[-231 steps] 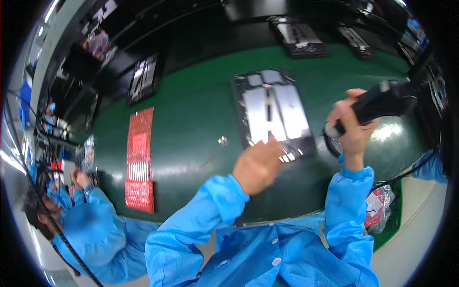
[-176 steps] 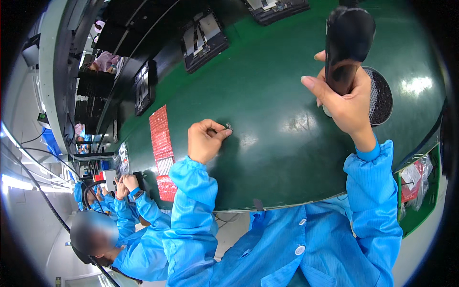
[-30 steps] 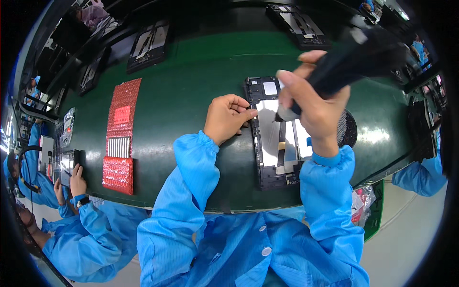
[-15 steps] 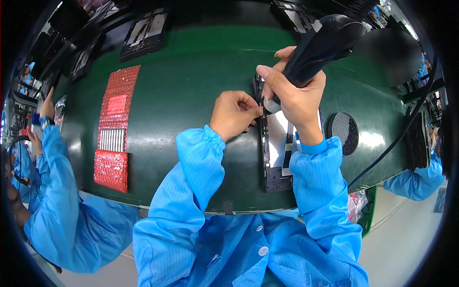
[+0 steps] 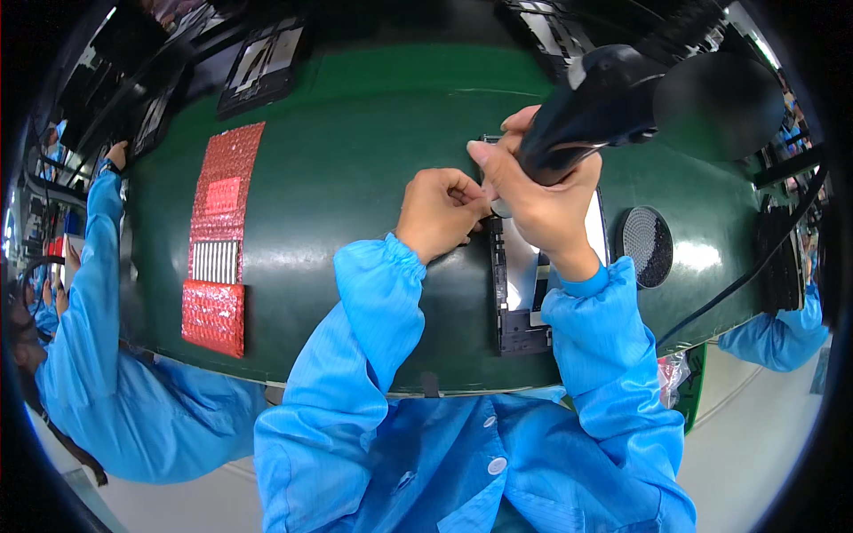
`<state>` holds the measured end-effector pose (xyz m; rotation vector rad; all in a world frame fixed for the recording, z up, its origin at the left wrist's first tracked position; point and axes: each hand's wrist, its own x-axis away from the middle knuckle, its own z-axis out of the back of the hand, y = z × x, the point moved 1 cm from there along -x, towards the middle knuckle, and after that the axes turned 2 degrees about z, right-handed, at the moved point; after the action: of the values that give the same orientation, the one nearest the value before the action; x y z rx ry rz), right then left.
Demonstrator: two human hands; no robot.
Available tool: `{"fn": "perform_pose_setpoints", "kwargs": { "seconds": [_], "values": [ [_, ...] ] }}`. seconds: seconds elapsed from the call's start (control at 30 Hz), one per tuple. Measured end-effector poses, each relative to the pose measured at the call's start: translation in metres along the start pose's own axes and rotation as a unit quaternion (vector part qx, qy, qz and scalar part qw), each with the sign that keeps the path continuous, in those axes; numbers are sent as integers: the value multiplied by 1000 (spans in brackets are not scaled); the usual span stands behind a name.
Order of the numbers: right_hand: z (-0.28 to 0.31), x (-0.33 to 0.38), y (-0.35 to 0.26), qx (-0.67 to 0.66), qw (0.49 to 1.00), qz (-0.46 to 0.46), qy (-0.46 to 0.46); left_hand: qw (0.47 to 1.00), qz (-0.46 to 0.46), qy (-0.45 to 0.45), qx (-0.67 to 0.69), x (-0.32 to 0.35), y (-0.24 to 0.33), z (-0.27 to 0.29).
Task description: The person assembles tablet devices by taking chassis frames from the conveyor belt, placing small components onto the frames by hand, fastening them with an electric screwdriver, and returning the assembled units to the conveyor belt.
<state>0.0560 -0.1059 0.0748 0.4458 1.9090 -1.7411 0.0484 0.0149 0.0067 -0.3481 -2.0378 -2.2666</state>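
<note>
Head view: right hand (image 5: 548, 206) is holding a tool (image 5: 586, 111) over the tablet (image 5: 519, 332) near the table's front edge (image 5: 355, 387); left hand (image 5: 440, 213) is pinching nearby; going slowly should help

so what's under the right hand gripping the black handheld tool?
A flat black device with silver panels. Its lower left and some right edge show; the right hand and blue sleeve cover the middle. What the black tool points at is hidden.
</note>
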Motion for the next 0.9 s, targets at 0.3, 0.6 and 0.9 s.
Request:
{"fn": "perform_pose_setpoints", "kwargs": {
  "seconds": [0.3,0.6,0.9],
  "values": [
    [48,2,-30,-27,992,36,116,997,66,10,-45,11,9,5],
    [197,26,-27,42,962,56,263,993,54,6,-102,8,16,-4],
    [189,17,-12,64,977,-10,203,995,46,8,-93,8,13,-3]
  ]
}}
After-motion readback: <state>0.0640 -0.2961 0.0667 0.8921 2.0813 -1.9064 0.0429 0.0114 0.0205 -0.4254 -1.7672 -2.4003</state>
